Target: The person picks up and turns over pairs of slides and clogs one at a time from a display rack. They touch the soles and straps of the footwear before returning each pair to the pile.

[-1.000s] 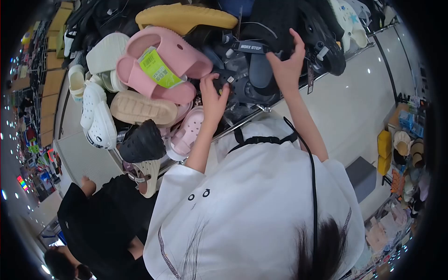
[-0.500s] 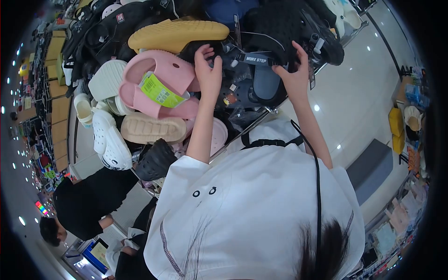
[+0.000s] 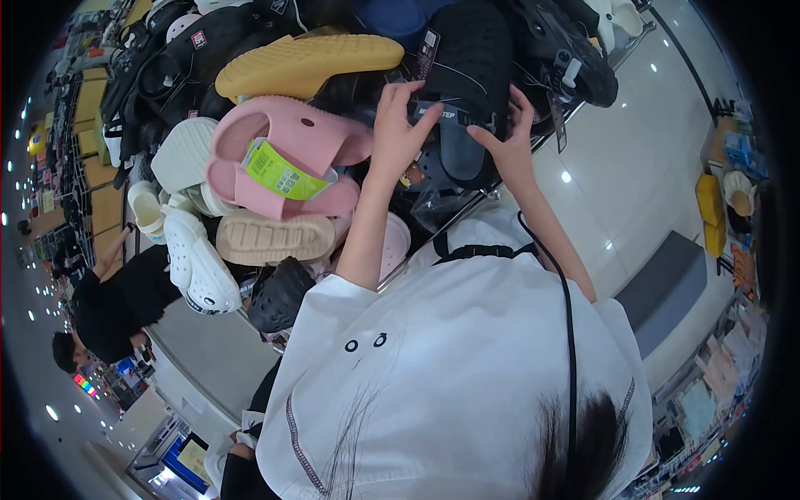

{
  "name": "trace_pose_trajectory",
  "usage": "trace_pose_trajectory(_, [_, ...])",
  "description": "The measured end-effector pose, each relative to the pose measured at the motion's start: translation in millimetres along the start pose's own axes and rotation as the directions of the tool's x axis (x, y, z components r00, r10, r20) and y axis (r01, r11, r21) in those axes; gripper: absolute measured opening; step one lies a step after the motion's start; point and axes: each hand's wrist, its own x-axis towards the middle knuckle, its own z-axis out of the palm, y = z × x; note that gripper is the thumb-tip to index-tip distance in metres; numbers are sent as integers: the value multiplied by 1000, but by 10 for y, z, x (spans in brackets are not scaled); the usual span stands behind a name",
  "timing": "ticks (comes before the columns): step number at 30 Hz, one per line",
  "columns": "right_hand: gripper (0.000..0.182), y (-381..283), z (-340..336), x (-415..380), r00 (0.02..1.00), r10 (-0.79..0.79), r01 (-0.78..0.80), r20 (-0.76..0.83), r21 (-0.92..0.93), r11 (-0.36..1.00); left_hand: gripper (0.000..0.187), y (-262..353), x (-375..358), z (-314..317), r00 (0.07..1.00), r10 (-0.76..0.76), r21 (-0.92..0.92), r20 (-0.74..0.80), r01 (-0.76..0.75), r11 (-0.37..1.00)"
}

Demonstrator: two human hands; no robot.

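Observation:
A black clog (image 3: 472, 62) with a grey insole and a lettered strap lies on the pile in front of me, its toe pointing away. My left hand (image 3: 400, 133) is at its left side, fingers curled by the edge and thumb on the strap. On the opposite side my right hand (image 3: 510, 146) has its thumb over the insole and its fingers along the outer edge. A dark hang tag (image 3: 427, 52) stands up beside the toe. To the left of my left hand lie pink slides (image 3: 279, 125) with a green label (image 3: 285, 171).
A yellow sole (image 3: 308, 65), a beige sole (image 3: 275, 237) and a white clog (image 3: 198, 262) fill the pile's left part. A metal rail (image 3: 454, 218) runs along its near edge. A grey bench (image 3: 667, 287) stands right. A person in black (image 3: 125, 296) is at far left.
My left hand has moved right, onto the black clog's strap, and my right hand has shifted slightly left. More of the clog's toe shows now. The person in black has moved farther off.

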Motion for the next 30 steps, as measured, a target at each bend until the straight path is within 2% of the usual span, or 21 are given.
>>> trace_pose_trajectory(2, [85, 3, 21, -7, 1000, 29, -29, -1, 9, 1000, 40, -48, 3, 14, 1000, -16, -15, -20, 16, 1000])
trace_pose_trajectory(4, [87, 19, 11, -11, 981, 194, -193, 16, -37, 981, 38, -88, -3, 19, 999, -36, -44, -5, 35, 998])
trace_pose_trajectory(5, [87, 5, 1, -11, 981, 193, -192, 16, -37, 981, 36, -92, -6, 17, 998, -57, -71, 9, 57, 996])
trace_pose_trajectory(7, [85, -36, -1, -12, 939, 336, -341, 68, 89, 936, 34, -94, -25, 21, 997, -69, -118, -18, 66, 991])
trace_pose_trajectory(8, [85, -45, 25, -21, 940, 333, -338, 71, 89, 937, 32, -61, -24, 4, 996, -80, -166, -45, 72, 984])
trace_pose_trajectory(9, [84, -55, 66, -28, 926, 363, -376, 103, 185, 908, 32, -29, -16, -21, 996, -79, -165, -51, 69, 984])
trace_pose_trajectory(10, [82, -55, 108, -29, 911, 390, -413, 138, 277, 867, 31, 1, -10, -46, 995, -9, -128, -98, -3, 992])
trace_pose_trajectory(11, [82, -25, 151, -32, 910, 388, -414, 144, 275, 868, 30, 52, -3, -78, 988, 60, -87, -141, -72, 994])
trace_pose_trajectory(13, [82, 102, 236, -52, 888, 437, -456, 145, 395, 797, 31, 103, 0, -109, 982, 98, -24, -163, -104, 994])
trace_pose_trajectory(15, [83, 222, 272, -50, 893, 427, -447, 145, 413, 794, 31, 234, 9, -149, 974, 140, 42, -180, -135, 990])
trace_pose_trajectory(16, [82, 268, 274, -50, 905, 393, -425, 165, 434, 795, 33, 312, -6, -161, 948, 263, 333, -178, -193, 923])
trace_pose_trajectory(17, [82, 267, 286, -47, 915, 359, -402, 182, 456, 794, 35, 392, 4, -163, 916, 376, 594, -138, -228, 771])
trace_pose_trajectory(18, [82, 258, 291, -49, 916, 358, -402, 184, 457, 794, 41, 424, 58, -135, 891, 436, 608, -128, -277, 744])
trace_pose_trajectory(20, [77, 218, 294, -52, 953, 240, -294, 185, 379, 877, 51, 448, 218, -98, 883, 468, 532, 37, -414, 739])
trace_pose_trajectory(21, [77, 229, 293, -53, 953, 239, -293, 185, 378, 878, 53, 468, 296, -72, 874, 470, 481, 124, -468, 742])
trace_pose_trajectory(25, [72, 228, 201, -28, 950, 237, -284, 205, 244, 927, 56, 452, 485, 115, 860, 463, 496, 216, -505, 706])
trace_pose_trajectory(27, [77, 217, 180, -17, 957, 207, -231, 204, 100, 968, 57, 341, 498, 241, 888, 397, 475, 231, -459, 751])
trace_pose_trajectory(30, [83, 267, 153, 8, 969, 130, -138, 212, 26, 990, 57, 250, 494, 292, 886, 408, 516, 220, -461, 722])
